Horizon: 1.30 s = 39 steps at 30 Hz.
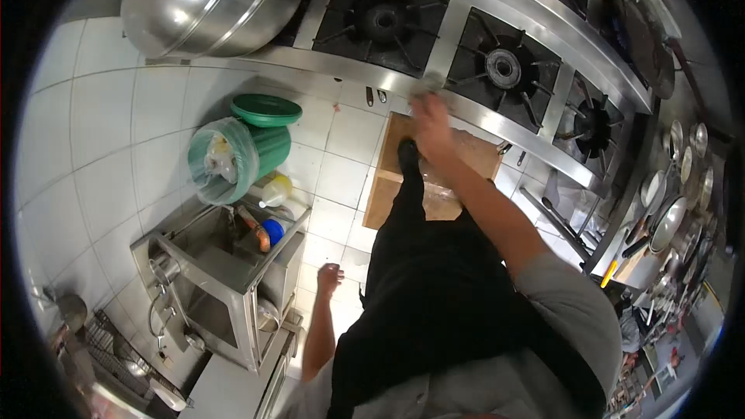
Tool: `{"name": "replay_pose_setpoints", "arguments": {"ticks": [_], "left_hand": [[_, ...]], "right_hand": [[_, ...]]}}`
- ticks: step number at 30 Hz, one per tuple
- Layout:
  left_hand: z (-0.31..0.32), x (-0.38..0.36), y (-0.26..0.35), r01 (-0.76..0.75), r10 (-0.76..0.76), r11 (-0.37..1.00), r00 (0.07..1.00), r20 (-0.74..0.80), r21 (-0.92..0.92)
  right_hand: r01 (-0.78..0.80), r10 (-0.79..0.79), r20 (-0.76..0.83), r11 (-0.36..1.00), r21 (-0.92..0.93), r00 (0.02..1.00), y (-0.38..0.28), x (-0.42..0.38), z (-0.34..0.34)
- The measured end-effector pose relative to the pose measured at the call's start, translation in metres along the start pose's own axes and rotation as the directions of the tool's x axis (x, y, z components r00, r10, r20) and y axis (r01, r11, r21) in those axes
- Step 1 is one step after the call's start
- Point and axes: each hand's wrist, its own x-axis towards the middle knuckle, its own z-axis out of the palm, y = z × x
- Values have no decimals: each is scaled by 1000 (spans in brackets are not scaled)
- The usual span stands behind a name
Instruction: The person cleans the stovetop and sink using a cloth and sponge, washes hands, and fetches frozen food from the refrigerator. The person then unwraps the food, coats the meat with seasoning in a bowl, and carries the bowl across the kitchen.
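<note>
My right hand (431,120) reaches forward to the front steel edge of the stove (500,118) and is smeared by motion. A greyish blur lies at its fingertips; whether that is a held thing I cannot make out. My left hand (330,279) hangs low over the floor, its fingers curled in, with nothing visible in it. It is nearest the steel sink unit (252,295) and touches nothing. Below my right arm, a wooden board or box (382,198) lies on the tiles, with my dark shoe (407,154) over its edge.
A big steel vessel (186,8) stands left of the burners. Beneath it are a green bin (272,155) with a plastic liner and a green lid (268,111). A yellowish plastic bottle (275,190) stands near the sink. Several pans (667,225) crowd the right side.
</note>
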Motion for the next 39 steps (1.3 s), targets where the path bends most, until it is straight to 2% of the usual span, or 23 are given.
{"name": "replay_pose_setpoints", "arguments": {"ticks": [1,3,5,6,7,9,11,13,15,16,17,18,19,20,21,25,27,30,32,34,35,37,39], "left_hand": [[-4,5,-17,49,-29,982,993,110,-184],[37,-23,-17,-3,9,997,996,-83,78],[55,-32,-19,42,-42,999,999,-8,-7],[66,-30,-22,54,-53,997,998,-20,46],[71,-27,-23,13,-14,992,1000,4,123],[76,-19,-15,78,-81,997,987,138,24],[69,15,-32,-11,15,1000,979,204,-19],[78,19,9,2,-17,992,994,112,128],[71,48,22,29,-12,996,981,191,-84],[77,55,37,-15,20,999,986,167,-31],[80,57,50,-60,57,998,990,130,18],[86,61,64,-66,62,997,991,122,32],[92,63,74,-76,71,997,989,128,33],[98,66,84,-89,79,993,991,112,82],[104,70,93,-100,88,986,992,94,132],[144,58,127,-94,86,987,994,69,130],[159,56,126,-92,88,995,994,70,48],[179,36,121,-109,111,994,991,74,-28],[193,30,113,-79,80,997,995,58,-20],[205,13,109,-29,29,1000,1000,13,-5],[208,4,105,-19,19,997,1000,2,-68],[206,-1,95,-54,53,999,988,143,7],[223,-24,107,-268,259,854,962,82,445]], "right_hand": [[145,-143,-32,986,77,989,-25,27,15],[301,-301,-27,954,9,953,-56,72,69],[306,-308,62,951,44,949,-95,107,98],[302,-303,70,953,30,950,-108,115,106],[340,-331,125,939,-57,935,-114,124,110],[388,-358,187,907,-163,915,-99,125,96],[415,-407,202,910,5,891,-61,94,56],[370,-323,310,923,-106,894,-16,56,-8],[309,-247,283,930,-200,927,55,10,-65],[288,-222,259,924,-253,940,79,-7,-95],[52,44,367,968,-247,929,101,-23,-127],[101,97,454,914,-392,886,130,-30,-153],[-10,305,564,885,-465,767,126,-20,-184],[41,350,660,865,-500,664,156,-17,-197],[-254,556,519,802,-541,650,153,-1,-214],[-165,219,300,967,-196,929,101,116,-243],[-53,60,142,997,-57,988,66,183,-218],[287,-287,0,958,-10,958,52,268,-132],[386,-386,22,923,-6,922,38,311,-76],[479,-488,-30,866,-146,872,40,338,1],[467,-475,-44,875,-130,879,37,338,20],[487,-409,281,810,-327,868,31,332,39],[473,-371,338,829,-300,865,44,337,40]]}}
